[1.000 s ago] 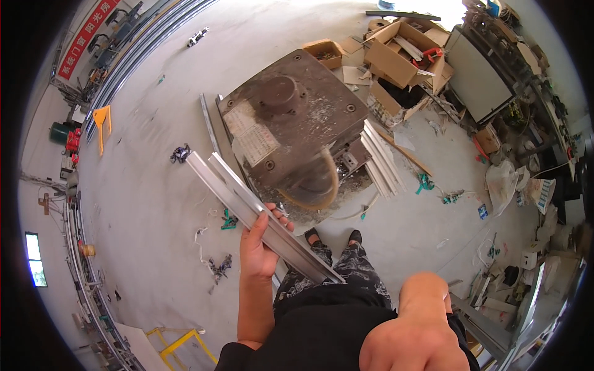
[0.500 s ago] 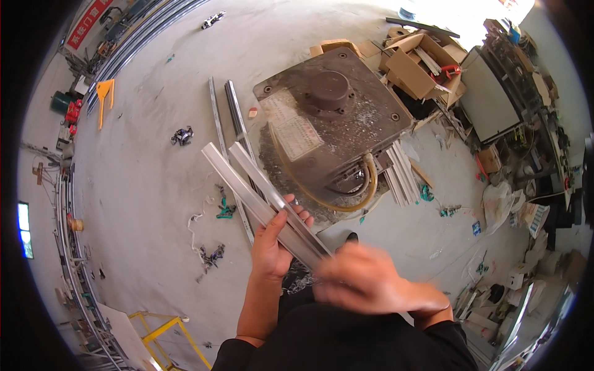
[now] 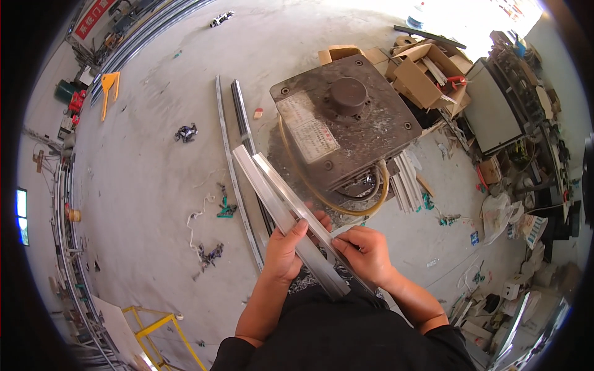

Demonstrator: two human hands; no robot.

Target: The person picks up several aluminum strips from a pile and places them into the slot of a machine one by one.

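Observation:
Two silvery metal profiles [image 3: 272, 201] lie side by side, slanting from the upper left down toward my body. My left hand [image 3: 288, 250] is closed around them near their middle, thumb on top and fingers underneath. Thumb and fingers of my right hand [image 3: 364, 252] pinch the edge of the right-hand profile lower down. Whether a small piece sits in that pinch cannot be seen. Beyond the profiles stands a dark brown machine [image 3: 346, 117] with a round knob-like cap and a hose [image 3: 371, 210].
Long metal bars [image 3: 224, 148] lie on the floor left of the machine. Cardboard boxes [image 3: 421, 89] and clutter fill the right side. A yellow frame [image 3: 154, 328] stands lower left. Green-and-dark scraps [image 3: 226, 209] and a white cord [image 3: 193, 222] litter the floor.
My right hand, blurred before near the profiles' lower ends, now pinches the right-hand profile's edge. The profiles have shifted right and down in view.

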